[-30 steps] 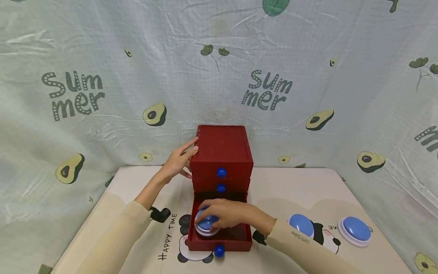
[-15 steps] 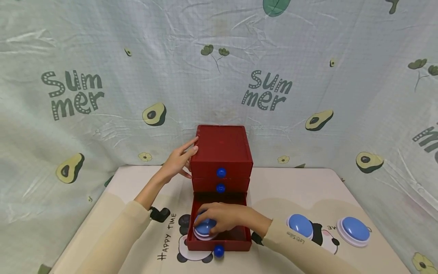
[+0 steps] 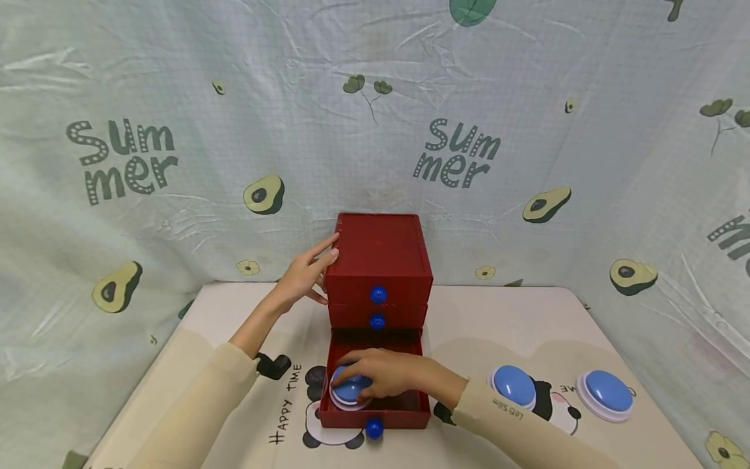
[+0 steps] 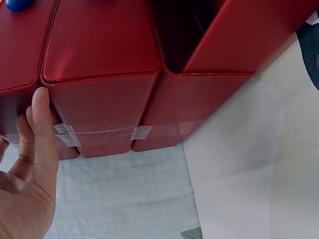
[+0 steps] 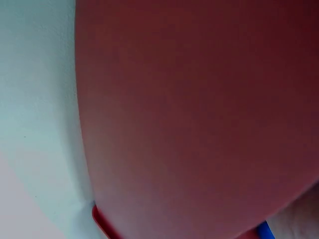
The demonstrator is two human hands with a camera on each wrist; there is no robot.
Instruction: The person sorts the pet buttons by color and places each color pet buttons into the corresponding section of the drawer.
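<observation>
In the head view a red drawer cabinet (image 3: 381,244) with blue round knobs stands against the cloth, its bottom drawer (image 3: 404,419) pulled out. My left hand (image 3: 301,277) rests along the cabinet's left side, fingers extended; in the left wrist view straight fingers (image 4: 45,134) touch the red side wall. Inside the open drawer my right hand (image 3: 381,372) grips a blue-domed push button (image 3: 349,389) with a white base, at the drawer's front left corner. Red drawer wall (image 5: 189,119) fills most of the right wrist view, with a sliver of blue at the lower right.
Two more blue push buttons, one nearer (image 3: 513,385) and one farther right (image 3: 608,394), sit on the printed table (image 3: 469,326). The right forearm passes close in front of the nearer one. A patterned cloth (image 3: 375,156) hangs behind.
My right hand has shifted slightly left and toward the drawer's front with the push button, which now sits closer to the front left corner. The left hand keeps its place.
</observation>
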